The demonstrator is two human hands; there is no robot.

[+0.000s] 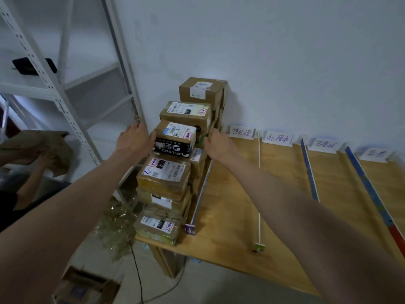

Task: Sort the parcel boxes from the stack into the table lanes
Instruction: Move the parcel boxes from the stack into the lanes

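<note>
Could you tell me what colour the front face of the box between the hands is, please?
Black with white print, on the box; head view.

Four lane labels [242, 133], two hands [133, 139]

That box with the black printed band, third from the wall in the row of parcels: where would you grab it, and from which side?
Grip the box with the black band by its two short side faces, one hand from the left and one from the right. It sits atop a pile with both sides exposed, while neighbouring parcels crowd its front and back. The left hand and right hand already flank it that way.
</note>
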